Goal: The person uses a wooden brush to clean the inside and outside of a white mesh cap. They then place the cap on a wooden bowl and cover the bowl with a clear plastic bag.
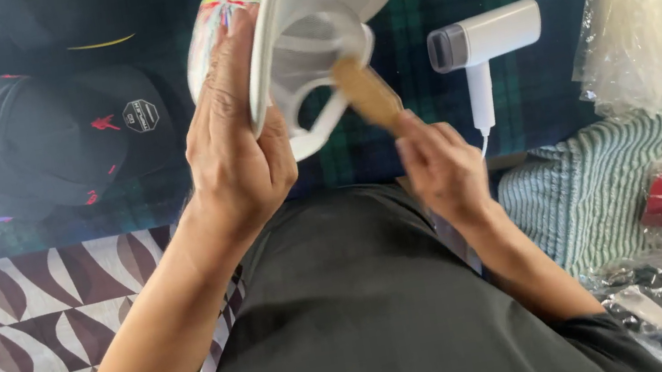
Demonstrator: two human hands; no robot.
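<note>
Hands fill the middle of the head view, the only 1 there is. The left hand (234, 144) has its grip wrapped round a white cap (324, 28), thumb and fingers pinching the edge of the crown so the hollow inside faces the camera; the stitched brim curves away above, and a band of bright, many-coloured print shows behind the fingers. The right hand (441, 167) is closed on the handle of a wooden brush (367, 93), whose tan head lies against the inner rim beside the cap's back opening. Cap and brush are both held up in the air in front of the person's chest, above the near edge of a dark green plaid cloth (396, 149) that covers the surface.

By the look of it, brushing the inside of the cap is the step in hand. The next stroke seems to call for a firm left hold so the soft shell does not fold, and a short, light sweep along the sweatband.

On the cloth, a smooth white handheld steamer (478, 43) lies to the right of the cap, and dark, matte caps (49, 138) are stacked toward the left edge. Crinkled clear plastic bags (656, 2) and a ribbed, striped green fabric (596, 179) sit at the right.
</note>
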